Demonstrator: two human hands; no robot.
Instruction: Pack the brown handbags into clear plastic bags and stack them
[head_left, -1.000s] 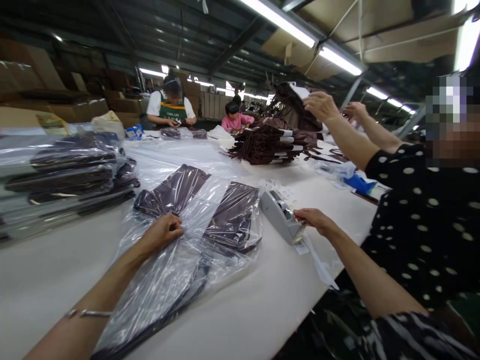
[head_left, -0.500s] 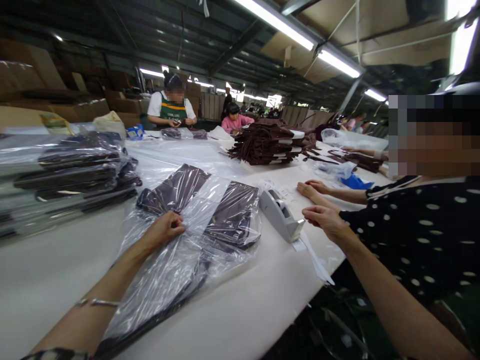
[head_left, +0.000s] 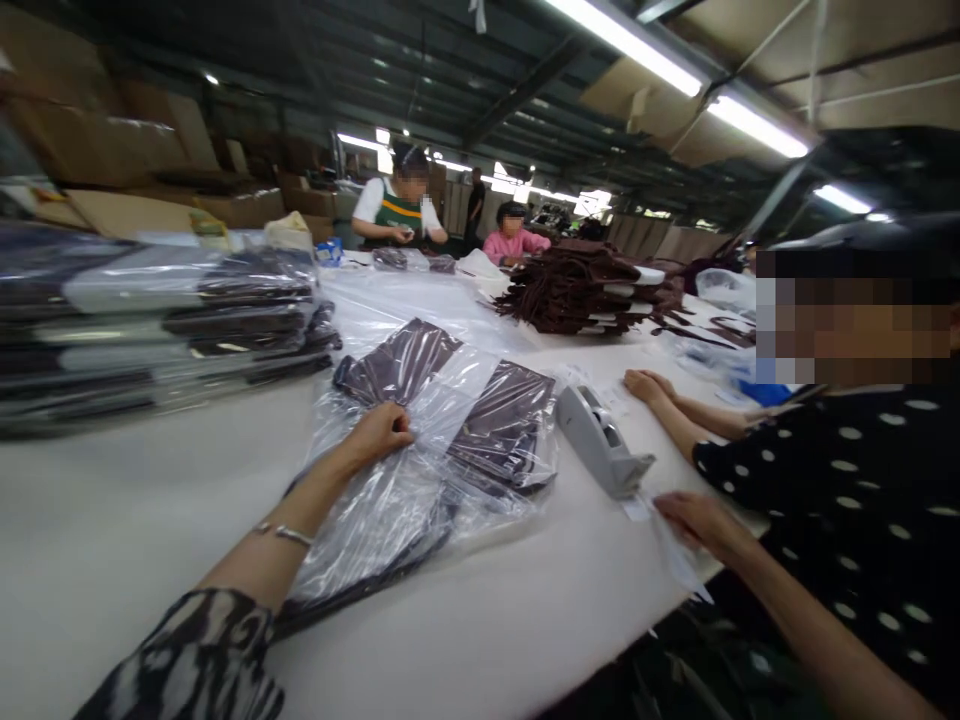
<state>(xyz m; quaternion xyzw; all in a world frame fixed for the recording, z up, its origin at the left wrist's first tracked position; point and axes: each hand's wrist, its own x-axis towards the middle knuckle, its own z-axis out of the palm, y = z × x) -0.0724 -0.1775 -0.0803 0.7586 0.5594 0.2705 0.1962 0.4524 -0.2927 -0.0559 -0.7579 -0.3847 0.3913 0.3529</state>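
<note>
My left hand (head_left: pixel 381 432) rests on a clear plastic bag (head_left: pixel 420 480) that holds dark brown folded fabric pieces (head_left: pixel 504 428); its fingers are curled and pinch the film. My right hand (head_left: pixel 694 520) is at the table's near right edge, just right of a grey tape dispenser (head_left: pixel 604 455). Its fingers are closed on a clear strip of tape (head_left: pixel 679 560) that trails from the dispenser's front. A bracelet sits on my left wrist.
A person in a black polka-dot top sits close on my right, a hand (head_left: pixel 646 385) laid on the white table (head_left: pixel 135 520). Stacks of bagged dark fabric (head_left: pixel 187 320) stand at left, a loose brown pile (head_left: pixel 592 290) behind. Two people work at the far end.
My right hand has moved from the dispenser toward the table's near edge, drawing tape out. The neighbour's raised hands have come down to the table. My left hand has stayed on the bag.
</note>
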